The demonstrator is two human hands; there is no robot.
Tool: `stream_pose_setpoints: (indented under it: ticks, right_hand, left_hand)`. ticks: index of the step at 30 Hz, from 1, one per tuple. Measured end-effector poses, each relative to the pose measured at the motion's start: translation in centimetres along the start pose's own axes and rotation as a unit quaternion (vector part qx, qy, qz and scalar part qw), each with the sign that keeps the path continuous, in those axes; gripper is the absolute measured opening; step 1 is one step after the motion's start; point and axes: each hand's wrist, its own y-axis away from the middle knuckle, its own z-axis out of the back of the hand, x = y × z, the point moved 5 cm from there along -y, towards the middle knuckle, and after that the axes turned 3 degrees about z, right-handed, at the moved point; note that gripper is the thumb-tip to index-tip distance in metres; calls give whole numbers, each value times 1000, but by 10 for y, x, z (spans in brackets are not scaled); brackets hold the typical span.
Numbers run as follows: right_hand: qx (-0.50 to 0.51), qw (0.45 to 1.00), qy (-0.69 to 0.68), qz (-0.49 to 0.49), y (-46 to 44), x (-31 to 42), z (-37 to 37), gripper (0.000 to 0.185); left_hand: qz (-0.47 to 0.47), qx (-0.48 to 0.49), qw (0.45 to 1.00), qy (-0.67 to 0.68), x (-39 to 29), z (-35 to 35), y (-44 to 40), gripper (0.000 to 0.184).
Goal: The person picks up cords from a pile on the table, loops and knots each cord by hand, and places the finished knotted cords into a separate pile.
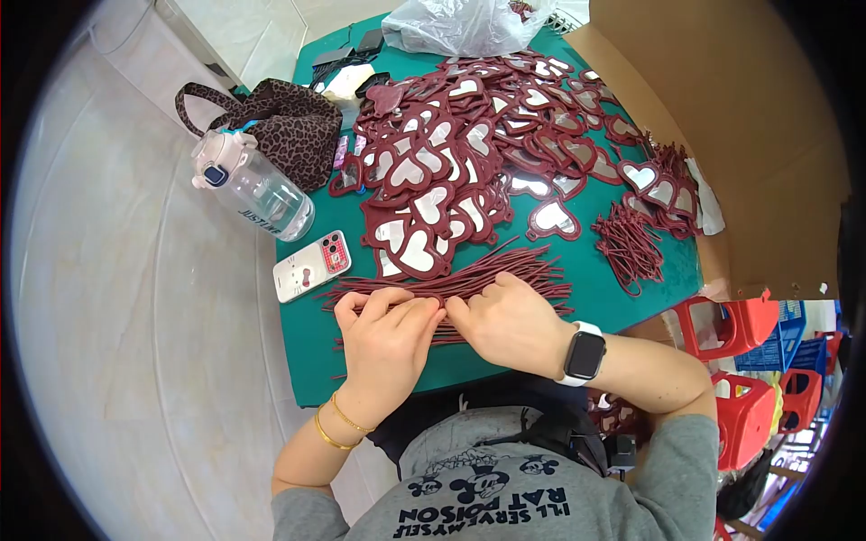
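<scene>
Both hands meet above a spread bundle of long dark red cords near the front edge of the green table. My left hand is closed in a pinch, its fingertips on a small dark red piece that is mostly hidden. My right hand, with a watch at the wrist, is also closed, its thumb tip touching the same spot. What exactly the fingers hold is too small to name. Just beyond the cords lies a large pile of dark red heart-shaped pieces with white or clear centres.
To the left are a phone, a clear bottle and a leopard-print bag. Looped cords lie at the right. A plastic bag sits at the back. A cardboard sheet stands along the right side, with red stools below.
</scene>
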Motion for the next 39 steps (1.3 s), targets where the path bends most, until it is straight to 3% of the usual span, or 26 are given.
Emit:
stream_pose_setpoints:
  ticks: [2, 7, 11, 15, 19, 27, 30, 35, 38, 39]
  right_hand:
    - [14, 998, 19, 58, 1, -2, 1, 16]
    - [24, 995, -13, 98, 0, -11, 17, 18]
    - [29, 989, -97, 110, -2, -17, 26, 22]
    - [33, 990, -91, 102, -3, -15, 35, 24]
    - [-53, 989, -135, 28, 3, -10, 40, 25]
    - [-67, 969, -233, -42, 25, 1, 22, 21]
    - [-42, 949, -301, -85, 28, -1, 8, 20]
    - [-116, 969, -215, -35, 25, 1, 15, 17]
    - [-146, 985, -66, 71, 22, 14, 29, 17]
    - [-145, 985, -67, 72, 21, 14, 30, 17]
  left_hand:
    - [2, 18, 1000, 21, 1, -2, 2, 11]
    - [29, 64, 996, 46, 2, -1, 2, 8]
    - [40, 160, 974, 154, 7, 0, -1, 9]
    - [53, 226, 946, 228, 8, -5, -1, 5]
    - [49, 234, 925, 295, 8, -13, 6, 7]
    - [-30, 205, 954, 216, 3, -6, 6, 16]
    - [-132, 165, 977, 38, -10, -1, 7, 16]
    - [-70, 141, 988, -1, -14, 7, 2, 12]
    - [67, 211, 955, 199, 9, 5, -3, 16]
    - [68, 211, 955, 199, 9, 4, -2, 16]
